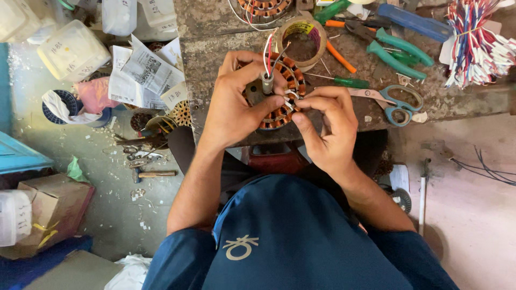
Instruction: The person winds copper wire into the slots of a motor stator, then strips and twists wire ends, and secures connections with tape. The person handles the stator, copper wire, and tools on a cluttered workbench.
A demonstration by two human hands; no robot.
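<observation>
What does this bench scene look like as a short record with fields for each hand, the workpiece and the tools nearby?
Left hand: grips the round copper-wound stator from the left, thumb across its face
Right hand: fingers pinch thin white wires at the stator's right edge
Stator: on the workbench edge, metal shaft upright in its centre
Nearby tools: scissors, green-handled pliers, tape roll
Floor: hammer
</observation>
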